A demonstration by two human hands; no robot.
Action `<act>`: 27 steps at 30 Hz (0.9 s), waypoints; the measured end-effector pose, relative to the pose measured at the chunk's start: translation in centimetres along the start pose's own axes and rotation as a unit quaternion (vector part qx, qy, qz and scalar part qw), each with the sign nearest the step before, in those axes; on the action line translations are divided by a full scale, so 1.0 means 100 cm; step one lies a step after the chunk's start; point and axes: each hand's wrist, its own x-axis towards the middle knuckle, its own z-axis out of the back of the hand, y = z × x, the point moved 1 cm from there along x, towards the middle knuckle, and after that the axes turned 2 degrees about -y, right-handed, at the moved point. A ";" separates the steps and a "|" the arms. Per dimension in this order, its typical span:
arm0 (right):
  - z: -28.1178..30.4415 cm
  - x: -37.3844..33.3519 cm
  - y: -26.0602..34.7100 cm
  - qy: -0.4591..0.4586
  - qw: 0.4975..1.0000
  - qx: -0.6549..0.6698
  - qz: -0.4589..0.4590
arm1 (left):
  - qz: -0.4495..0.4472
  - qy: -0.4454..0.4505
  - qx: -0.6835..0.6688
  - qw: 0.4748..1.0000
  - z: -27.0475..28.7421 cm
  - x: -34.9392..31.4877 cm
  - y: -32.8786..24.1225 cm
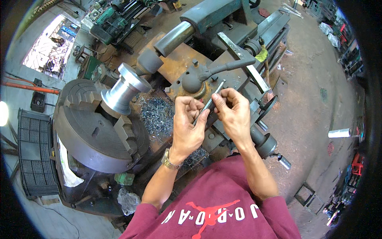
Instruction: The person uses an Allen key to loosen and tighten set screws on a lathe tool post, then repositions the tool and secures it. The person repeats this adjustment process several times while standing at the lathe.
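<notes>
Both hands hold a slim, bright metal bar, slanting up to the right over the lathe's carriage. My left hand, with a watch at the wrist, pinches its lower end between thumb and curled fingers. Higher up, my right hand grips it with the thumb pressed along it. The fingers hide much of its length, and its exact kind does not show. Just beyond my hands is the tool post's round knob with its long lever. To the left, a shiny spool-shaped metal workpiece sits in the chuck.
The tailstock points its centre at the workpiece. Curled metal chips are heaped beneath it. A handwheel and a dark cylindrical part jut out at right. Another green machine stands at the back left.
</notes>
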 end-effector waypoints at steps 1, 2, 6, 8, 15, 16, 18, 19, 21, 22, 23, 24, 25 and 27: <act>-0.003 0.001 0.000 0.007 0.999 0.035 0.011 | -0.001 0.002 -0.022 1.000 0.000 -0.001 0.001; -0.006 0.003 -0.002 -0.003 0.999 0.036 -0.023 | 0.005 0.001 -0.040 0.999 -0.001 -0.001 0.001; -0.015 0.010 -0.001 0.029 0.997 0.057 -0.049 | 0.016 -0.033 -0.083 0.996 -0.002 -0.001 0.004; -0.019 0.015 0.000 0.058 0.997 0.052 -0.017 | 0.013 -0.058 -0.097 0.993 -0.003 -0.001 0.005; -0.013 0.025 0.003 0.147 0.980 0.103 -0.088 | 0.112 0.024 -0.018 0.993 0.009 0.002 -0.003; -0.011 0.025 0.004 0.157 0.979 0.107 -0.072 | 0.097 0.036 -0.039 0.994 0.013 0.003 -0.007; -0.007 0.024 0.006 0.104 0.979 0.147 -0.098 | 0.112 0.065 -0.069 0.989 0.023 0.004 -0.014; -0.006 0.022 0.007 0.102 0.974 0.180 -0.096 | 0.135 0.086 -0.064 0.985 0.031 0.003 -0.018; 0.003 0.015 0.011 0.013 0.967 0.238 -0.086 | 0.052 0.121 -0.023 0.991 0.043 0.005 -0.025; 0.007 0.009 0.014 0.032 0.967 0.249 -0.040 | 0.031 0.119 -0.023 0.992 0.047 0.004 -0.028; 0.013 0.001 0.016 0.011 0.970 0.242 -0.022 | -0.014 0.133 0.058 0.989 0.051 0.004 -0.030; 0.018 -0.008 0.018 0.022 0.973 0.231 -0.001 | 0.004 0.121 0.048 0.992 0.053 0.002 -0.031; 0.022 -0.020 0.020 0.052 0.968 0.244 0.035 | 0.020 0.113 0.047 0.992 0.054 0.001 -0.031; 0.027 -0.050 0.021 0.055 0.974 0.200 0.096 | 0.038 0.133 0.067 0.988 0.060 -0.003 -0.032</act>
